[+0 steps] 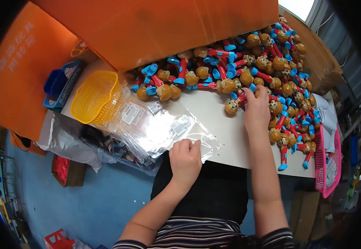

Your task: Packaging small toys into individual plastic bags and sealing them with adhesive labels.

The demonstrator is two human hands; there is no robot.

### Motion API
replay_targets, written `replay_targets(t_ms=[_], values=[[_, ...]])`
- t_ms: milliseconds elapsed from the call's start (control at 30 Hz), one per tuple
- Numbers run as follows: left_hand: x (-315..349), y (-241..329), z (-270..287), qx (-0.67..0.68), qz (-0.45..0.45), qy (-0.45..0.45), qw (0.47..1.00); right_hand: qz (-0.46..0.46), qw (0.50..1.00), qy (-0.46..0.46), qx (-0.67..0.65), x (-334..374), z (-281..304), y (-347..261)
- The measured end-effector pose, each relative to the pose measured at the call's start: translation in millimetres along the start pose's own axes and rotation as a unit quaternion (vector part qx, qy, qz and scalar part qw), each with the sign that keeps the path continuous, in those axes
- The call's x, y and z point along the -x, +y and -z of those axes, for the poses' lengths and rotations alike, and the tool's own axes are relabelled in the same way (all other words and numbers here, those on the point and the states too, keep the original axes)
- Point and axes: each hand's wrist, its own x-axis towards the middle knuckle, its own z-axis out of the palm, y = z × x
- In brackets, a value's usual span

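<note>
My right hand (pixel 257 110) is at the near edge of a big heap of toy figures (pixel 278 64) with brown heads, red bodies and blue ends. Its thumb and fingers close around one toy figure (pixel 231 106), whose brown head points left over the white table. Near the table's front edge, my left hand (pixel 184 162) has curled fingers on the corner of a clear plastic bag (pixel 197 139). That bag lies at the top of a shiny stack of flat bags with white labels. Part of the held figure is hidden by my right hand.
An orange panel (pixel 155 29) stands behind the heap. A yellow basket (pixel 95 97) sits left of the bags, with blue baskets (pixel 60 85) beyond it. A pink basket (pixel 327 159) is at the right edge. A box of red pieces (pixel 66 168) stands below left.
</note>
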Motion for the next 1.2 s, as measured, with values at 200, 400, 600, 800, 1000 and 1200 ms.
replay_targets(t_ms=[200, 400, 600, 800, 1000, 1200], values=[[-1, -7, -2, 0.093, 0.020, -0.017, 0.995, 0.188, 0.978, 0.044, 0.084, -12, -6, 33], [-4, -13, -4, 0.114, 0.043, -0.015, 0.992, 0.042, 0.937, -0.099, -0.333, 16, 53, 15], [-17, -6, -4, 0.145, 0.033, -0.053, 0.987, -0.033, 0.839, -0.301, -0.451, 75, 96, -14], [-24, 1, 5, 0.175, 0.044, -0.074, 0.981, -0.126, 0.876, -0.204, -0.419, 105, 81, -9], [-24, 8, 3, 0.200, 0.067, -0.048, 0.976, -0.052, 0.891, -0.189, -0.409, 116, 77, -20], [-31, 10, 7, 0.181, -0.003, -0.042, 0.983, 0.073, 0.921, -0.135, -0.359, 124, 67, -22]])
